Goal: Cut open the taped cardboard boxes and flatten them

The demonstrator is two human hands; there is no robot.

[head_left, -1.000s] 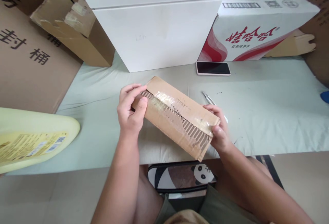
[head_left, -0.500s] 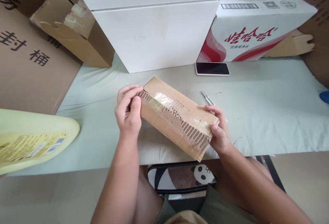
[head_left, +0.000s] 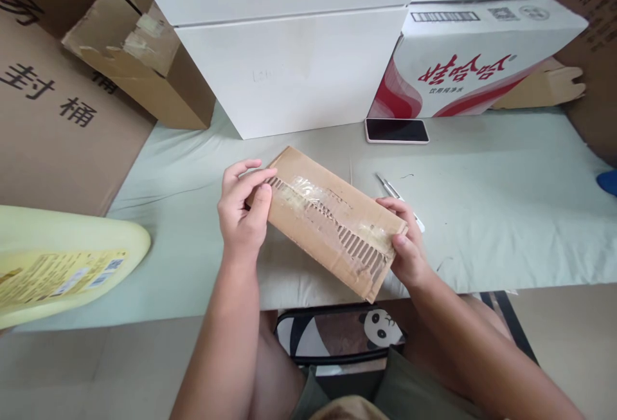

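A brown cardboard box (head_left: pixel 328 220), tilted with its right end lower, is held between my two hands above the front of the cloth-covered surface. Clear tape and torn strips of bare corrugation run along its upper face. My left hand (head_left: pixel 245 204) pinches the left end, thumb and fingers at the torn seam. At the right end, my right hand (head_left: pixel 407 240) grips the corner with the thumb in front and fingers behind. Just beyond that hand lies a slim utility knife (head_left: pixel 387 183), partly covered by the fingers.
A smartphone (head_left: pixel 396 130) lies before white cartons (head_left: pixel 294 79) and a red-and-white water carton (head_left: pixel 463 66). Open brown boxes (head_left: pixel 187 85) stand at the left, with a yellow bottle (head_left: pixel 72 259) nearer. A panda-print item (head_left: pixel 337 333) sits below the edge of the pale green cloth (head_left: pixel 506 214).
My left thumb and fingers have shifted slightly right along the torn seam. The box has barely moved, and my right hand keeps its hold.
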